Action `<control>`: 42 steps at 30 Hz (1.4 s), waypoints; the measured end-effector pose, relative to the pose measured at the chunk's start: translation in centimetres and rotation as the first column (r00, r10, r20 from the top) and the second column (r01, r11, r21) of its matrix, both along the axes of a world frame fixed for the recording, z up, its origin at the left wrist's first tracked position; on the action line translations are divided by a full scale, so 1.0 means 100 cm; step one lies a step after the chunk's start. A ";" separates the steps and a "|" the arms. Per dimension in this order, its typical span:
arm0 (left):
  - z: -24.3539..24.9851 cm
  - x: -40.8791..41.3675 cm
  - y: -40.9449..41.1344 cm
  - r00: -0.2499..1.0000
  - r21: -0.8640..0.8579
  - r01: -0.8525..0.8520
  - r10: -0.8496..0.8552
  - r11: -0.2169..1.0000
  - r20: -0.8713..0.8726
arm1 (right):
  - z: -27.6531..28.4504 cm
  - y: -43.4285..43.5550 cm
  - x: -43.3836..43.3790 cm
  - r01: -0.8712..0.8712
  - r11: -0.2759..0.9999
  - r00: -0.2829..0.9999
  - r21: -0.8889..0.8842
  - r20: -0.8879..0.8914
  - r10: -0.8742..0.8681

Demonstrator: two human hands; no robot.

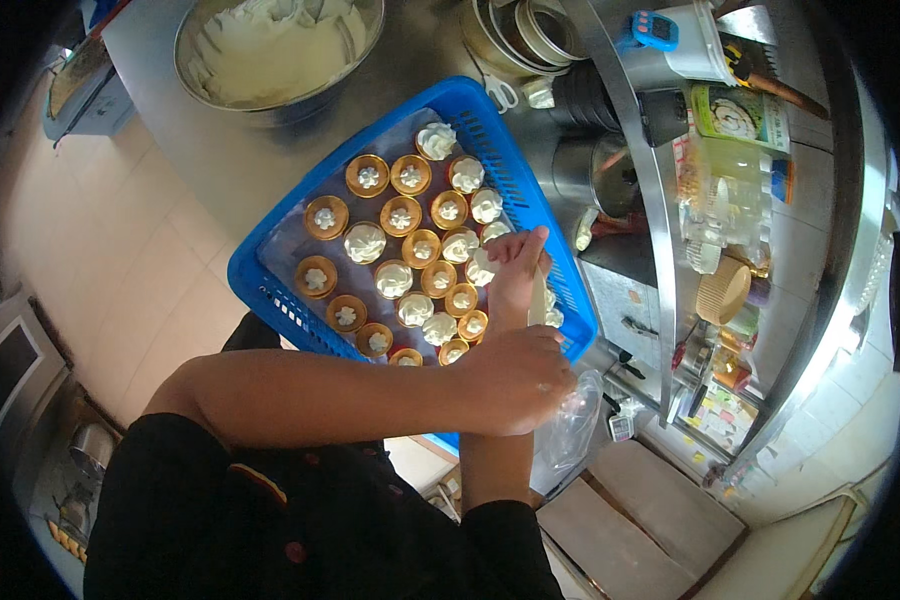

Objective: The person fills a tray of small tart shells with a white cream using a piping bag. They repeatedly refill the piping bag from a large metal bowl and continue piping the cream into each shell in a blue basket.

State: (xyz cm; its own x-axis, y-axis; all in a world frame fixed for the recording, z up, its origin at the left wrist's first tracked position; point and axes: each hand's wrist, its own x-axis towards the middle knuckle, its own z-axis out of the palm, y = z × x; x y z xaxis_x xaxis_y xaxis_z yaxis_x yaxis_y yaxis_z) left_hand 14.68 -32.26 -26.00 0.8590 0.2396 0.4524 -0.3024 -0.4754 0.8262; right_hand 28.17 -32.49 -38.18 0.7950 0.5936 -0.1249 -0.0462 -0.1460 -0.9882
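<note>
My left hand (516,382) is clenched around the upper part of a piping bag (538,298), whose loose clear plastic end (574,420) hangs beyond the wrist. Passing beneath it, my right forearm leads to my right hand (521,262), which grips the bag lower down, over the cups. The bag's tip is hidden by the fingers. Below lies a blue plastic basket (262,296) holding several small gold-rimmed cups. Some carry a small cream dab, like one cup (324,217); others bear a broad cream swirl (364,243). A swirled cup (481,268) sits beside my right fingers.
A metal bowl of whipped cream (277,56) stands on the steel counter (157,67). Scissors (501,94), round metal rings (510,37) and a steel pot (596,172) lie beyond the basket. A metal shelf edge (645,165) overhangs at the right, with containers and a blue timer (654,30).
</note>
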 end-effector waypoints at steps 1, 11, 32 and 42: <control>-0.002 -0.001 0.001 1.000 -0.006 -0.015 0.015 1.000 0.004 | -0.004 0.001 0.001 0.006 1.000 1.000 0.003 -0.010 -0.006; -0.007 -0.007 0.007 0.998 -0.015 -0.057 0.057 0.998 0.003 | -0.023 0.008 -0.001 -0.010 1.000 0.998 -0.002 -0.057 0.010; 0.001 -0.025 -0.004 0.998 -0.091 -0.061 0.063 0.994 0.018 | -0.042 0.005 -0.001 -0.005 0.999 0.996 0.033 -0.085 0.008; 0.034 -0.041 -0.020 0.996 -0.125 0.040 -0.029 0.991 0.087 | -0.002 -0.011 -0.023 -0.081 0.996 0.987 -0.030 -0.141 0.076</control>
State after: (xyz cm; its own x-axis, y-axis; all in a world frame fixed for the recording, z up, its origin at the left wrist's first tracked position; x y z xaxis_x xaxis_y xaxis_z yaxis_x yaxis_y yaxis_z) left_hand 10.63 -34.23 -22.62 0.8277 0.2704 0.4918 -0.3885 -0.3563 0.8498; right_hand 25.85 -33.57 -38.40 0.7194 0.6465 -0.2538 -0.1707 -0.1896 -0.9669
